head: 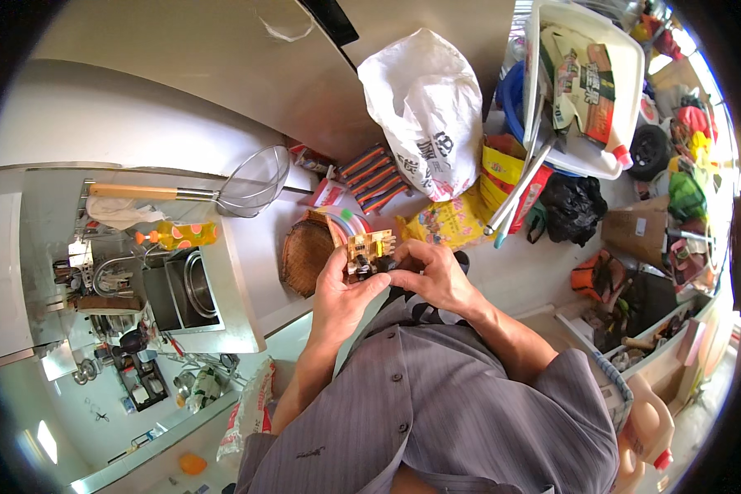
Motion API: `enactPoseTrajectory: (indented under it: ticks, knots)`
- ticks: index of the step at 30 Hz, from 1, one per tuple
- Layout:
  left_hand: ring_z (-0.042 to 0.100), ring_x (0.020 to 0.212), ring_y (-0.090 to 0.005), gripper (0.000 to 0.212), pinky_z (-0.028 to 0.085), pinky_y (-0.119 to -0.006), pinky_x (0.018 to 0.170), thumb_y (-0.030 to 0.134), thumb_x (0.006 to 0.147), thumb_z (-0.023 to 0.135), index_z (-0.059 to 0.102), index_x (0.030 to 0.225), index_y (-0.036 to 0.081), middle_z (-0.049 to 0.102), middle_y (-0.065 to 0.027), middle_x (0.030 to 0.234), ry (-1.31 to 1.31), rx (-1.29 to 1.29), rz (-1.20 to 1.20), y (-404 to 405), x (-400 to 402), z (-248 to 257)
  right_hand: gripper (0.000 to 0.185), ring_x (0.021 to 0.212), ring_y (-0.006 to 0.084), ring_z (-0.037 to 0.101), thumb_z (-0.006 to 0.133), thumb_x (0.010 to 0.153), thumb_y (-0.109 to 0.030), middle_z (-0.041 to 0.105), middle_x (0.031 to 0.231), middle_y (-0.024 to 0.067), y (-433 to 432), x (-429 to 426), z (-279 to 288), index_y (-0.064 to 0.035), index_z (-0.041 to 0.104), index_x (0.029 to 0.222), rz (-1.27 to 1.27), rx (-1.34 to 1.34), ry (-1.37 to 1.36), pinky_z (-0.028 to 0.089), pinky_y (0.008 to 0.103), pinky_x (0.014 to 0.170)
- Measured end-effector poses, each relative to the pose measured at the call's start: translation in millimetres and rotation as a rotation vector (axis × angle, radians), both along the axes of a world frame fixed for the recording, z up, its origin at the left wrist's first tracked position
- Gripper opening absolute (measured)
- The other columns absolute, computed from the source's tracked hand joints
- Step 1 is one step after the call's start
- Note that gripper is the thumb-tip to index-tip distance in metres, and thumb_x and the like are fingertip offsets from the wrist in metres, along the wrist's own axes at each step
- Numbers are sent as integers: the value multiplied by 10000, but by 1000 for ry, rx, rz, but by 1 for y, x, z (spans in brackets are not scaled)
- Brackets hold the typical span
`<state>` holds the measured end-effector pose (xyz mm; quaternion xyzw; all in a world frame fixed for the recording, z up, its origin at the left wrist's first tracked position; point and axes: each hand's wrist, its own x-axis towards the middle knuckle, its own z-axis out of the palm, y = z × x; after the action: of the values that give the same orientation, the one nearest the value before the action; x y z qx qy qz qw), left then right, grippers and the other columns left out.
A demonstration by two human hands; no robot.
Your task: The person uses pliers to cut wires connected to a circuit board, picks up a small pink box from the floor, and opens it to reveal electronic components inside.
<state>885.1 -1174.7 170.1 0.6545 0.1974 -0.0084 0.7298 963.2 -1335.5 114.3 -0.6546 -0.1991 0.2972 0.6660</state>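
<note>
A small tan circuit board (359, 245) is held up in front of my chest. Black cylindrical parts, a yellow part and pale connectors stand on it. My left hand (339, 302) grips its left side and lower edge between thumb and fingers. From the other side, my right hand (438, 275) pinches the lower right of the board, beside a dark component (384, 264). Both thumbs nearly meet below the board. My right fingertips are partly hidden, so their exact contact is unclear.
Beyond my hands are a woven basket (305, 256), a white sack (426, 117) and a yellow bag (447, 219). To the left, a counter holds a sink (182, 293); a wire strainer (253, 185) juts out above. A white bin (630, 68) stands at upper right, with metal poles (522, 185) nearby.
</note>
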Motion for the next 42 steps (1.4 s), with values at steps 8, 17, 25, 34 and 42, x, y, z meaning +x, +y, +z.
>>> enactPoseTrajectory:
  ticks: [8, 17, 25, 34, 42]
  knots:
    - [611, 1005, -101, 415, 503, -274, 903, 19, 858, 744, 566, 1233, -4, 651, -34, 1110, 0, 143, 3, -4, 0, 2, 233, 680, 161, 626, 776, 836, -137, 652, 750, 102, -2, 1, -4, 11, 634, 945, 78, 60, -55, 505, 333, 616]
    - [627, 904, -100, 378, 522, -265, 810, 27, 842, 765, 598, 1179, -6, 677, -29, 1007, 39, 245, 12, -5, 1, 3, 158, 697, 144, 619, 698, 889, -111, 647, 769, 77, -11, 5, -3, 7, 638, 974, 133, 94, 28, 505, 313, 631]
    - [614, 853, -97, 322, 509, -261, 770, 45, 853, 748, 604, 1136, -9, 678, -21, 985, 0, 305, -57, -12, 4, -1, 179, 692, 103, 593, 636, 949, -155, 644, 786, 40, -16, 15, -10, 13, 645, 1009, 21, 159, 224, 494, 268, 619]
    - [688, 858, -197, 390, 539, -336, 780, 49, 807, 767, 585, 1145, -20, 712, -126, 960, 15, 591, -202, -28, 13, -9, 160, 634, 214, 664, 656, 917, -141, 668, 745, 128, -29, 1, -8, 17, 671, 931, -183, -96, -169, 512, 338, 578]
    - [616, 944, -141, 382, 505, -289, 849, -11, 846, 663, 567, 1216, -6, 640, -50, 1057, 176, 150, -463, -48, 47, -16, 201, 723, 273, 674, 656, 912, -200, 665, 783, 167, -67, -20, -22, -3, 667, 951, -416, -102, -81, 525, 389, 660]
